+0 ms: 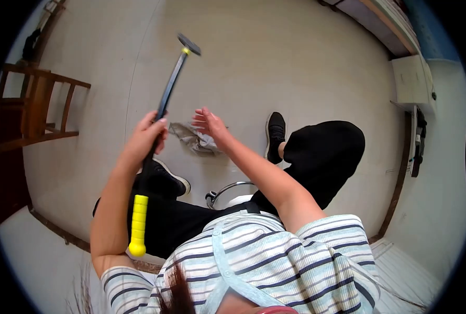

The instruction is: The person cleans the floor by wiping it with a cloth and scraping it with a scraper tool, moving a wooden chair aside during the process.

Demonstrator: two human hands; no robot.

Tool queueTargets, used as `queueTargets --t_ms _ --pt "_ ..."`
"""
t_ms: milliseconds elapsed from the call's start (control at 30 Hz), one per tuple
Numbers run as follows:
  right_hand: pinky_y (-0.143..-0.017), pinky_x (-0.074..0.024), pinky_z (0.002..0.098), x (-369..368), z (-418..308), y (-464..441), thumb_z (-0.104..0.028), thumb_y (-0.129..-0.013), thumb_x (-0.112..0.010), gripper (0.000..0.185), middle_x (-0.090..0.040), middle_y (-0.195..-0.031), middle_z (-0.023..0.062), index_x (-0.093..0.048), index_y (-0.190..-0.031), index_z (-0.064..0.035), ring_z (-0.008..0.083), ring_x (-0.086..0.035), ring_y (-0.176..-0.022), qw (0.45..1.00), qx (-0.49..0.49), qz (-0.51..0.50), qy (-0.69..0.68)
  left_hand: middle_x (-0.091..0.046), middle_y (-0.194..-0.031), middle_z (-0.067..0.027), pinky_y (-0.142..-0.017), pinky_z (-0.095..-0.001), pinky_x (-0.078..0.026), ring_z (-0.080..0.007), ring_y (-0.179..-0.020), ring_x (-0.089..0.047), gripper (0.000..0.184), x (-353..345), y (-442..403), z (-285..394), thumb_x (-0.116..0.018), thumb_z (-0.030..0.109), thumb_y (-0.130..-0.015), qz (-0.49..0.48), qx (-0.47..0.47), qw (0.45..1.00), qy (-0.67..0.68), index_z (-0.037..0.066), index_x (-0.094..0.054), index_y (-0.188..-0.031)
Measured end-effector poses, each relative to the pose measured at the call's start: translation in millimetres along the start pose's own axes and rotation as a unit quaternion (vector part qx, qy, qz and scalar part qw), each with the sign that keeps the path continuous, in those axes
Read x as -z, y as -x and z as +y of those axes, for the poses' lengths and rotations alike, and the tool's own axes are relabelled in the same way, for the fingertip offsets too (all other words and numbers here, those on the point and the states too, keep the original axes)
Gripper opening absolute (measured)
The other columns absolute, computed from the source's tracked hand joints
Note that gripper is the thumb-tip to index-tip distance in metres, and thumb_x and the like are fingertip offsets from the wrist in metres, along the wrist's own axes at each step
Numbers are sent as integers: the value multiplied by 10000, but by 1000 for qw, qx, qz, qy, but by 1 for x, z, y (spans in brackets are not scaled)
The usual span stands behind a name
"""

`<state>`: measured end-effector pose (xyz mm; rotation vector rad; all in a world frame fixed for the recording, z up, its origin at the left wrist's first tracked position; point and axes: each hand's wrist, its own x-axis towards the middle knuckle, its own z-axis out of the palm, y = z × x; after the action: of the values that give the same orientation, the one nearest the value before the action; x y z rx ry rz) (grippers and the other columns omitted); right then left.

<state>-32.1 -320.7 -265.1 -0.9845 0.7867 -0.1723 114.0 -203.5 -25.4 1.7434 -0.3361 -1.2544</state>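
My left hand (148,137) is closed around the middle of a long-handled tool with a hammer-like head (171,83). Its dark shaft slants up and away from my lap, ending in a small grey crosswise head with a yellow collar just below. At the near end, a ribbed yellow grip with a rounded knob hangs beside my left forearm. To the right of the shaft, my right hand (210,125) is raised with its fingers apart and holds nothing. Below it on the floor lies a crumpled grey-beige cloth (197,142), partly hidden by that hand.
A wooden chair (60,104) stands at the left. My shoes (276,133) rest on the pale tiled floor (233,57). A curved metal bar (230,187) shows beside my lap. At the right are a white cabinet (412,83) and a wall.
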Motion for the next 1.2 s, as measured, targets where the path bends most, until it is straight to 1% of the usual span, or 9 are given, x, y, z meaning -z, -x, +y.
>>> queueTargets --t_ms 33,100,200,333,400,600,867,1067,1200 --pt "-939 -410 399 -9 -27 20 -453 -864 -536 527 -582 -1116 124 -487 -1224 -71 266 -529 -1096 1000 10 4 -2 -506 -668 -17 -388 -214 -342 -78 -447 -449 299 -12 -2 -8 -516 185 -902 -24 19 1000 -6 38 -463 -1157" --pt "-832 -472 368 -26 -67 62 -428 -890 -519 482 -621 -972 98 -451 -1183 -52 210 -602 -922 967 -29 -28 -252 -514 -669 -16 -387 -211 -348 -78 -448 -463 277 -39 -4 -23 -509 195 -904 -83 45 995 -21 49 -473 -1136" --pt "-697 -508 318 -14 -68 81 -370 -900 -519 345 -608 -887 94 -458 -1059 -70 182 -612 -776 975 -2 9 -221 -539 -696 -19 -394 -204 -363 -76 -473 -496 308 -82 -8 -59 -509 200 -899 -166 58 983 -49 62 -466 -1172" --pt "-572 -523 334 36 -39 56 -275 -926 -460 215 -526 -717 51 -463 -872 -67 177 -554 -568 950 61 218 -214 -606 -842 -58 -429 -216 -411 -102 -524 -540 602 -133 3 -53 -532 162 -872 -205 86 975 12 141 -240 -1398" --pt "-491 -488 339 96 -40 39 -271 -938 -410 223 -468 -671 39 -434 -845 -70 167 -485 -490 888 67 291 -349 -591 -899 -89 -432 -223 -411 -121 -521 -536 679 -171 24 -60 -552 117 -842 -239 118 963 45 140 -186 -1415" --pt "-374 -380 280 166 -30 51 -247 -930 -441 136 -432 -695 49 -377 -975 -137 140 -415 -435 858 14 393 -330 -528 -949 -121 -425 -225 -375 -134 -485 -457 717 -217 37 -85 -530 81 -822 -277 154 931 184 149 -147 -1424" --pt "-370 -368 271 201 -2 38 -201 -926 -442 148 -415 -645 26 -389 -1060 -164 131 -405 -439 863 1 377 -335 -513 -884 -85 -414 -233 -361 -133 -474 -437 726 -238 14 -88 -535 74 -822 -269 193 926 179 174 -157 -1434" --pt "-361 -373 253 213 -11 33 -168 -912 -424 306 -422 -645 24 -384 -1215 -186 114 -410 -430 882 -24 379 -280 -501 -853 -84 -395 -235 -348 -145 -454 -438 727 -252 9 -94 -524 50 -819 -246 200 923 216 181 -167 -1438" --pt "-334 -391 291 219 -13 24 -121 -888 -412 507 -431 -569 41 -267 -1374 -105 147 -436 -389 894 -29 375 -244 -494 -830 -86 -383 -244 -346 -155 -443 -441 737 -255 12 -98 -513 36 -818 -229 213 924 218 186 -150 -1442"
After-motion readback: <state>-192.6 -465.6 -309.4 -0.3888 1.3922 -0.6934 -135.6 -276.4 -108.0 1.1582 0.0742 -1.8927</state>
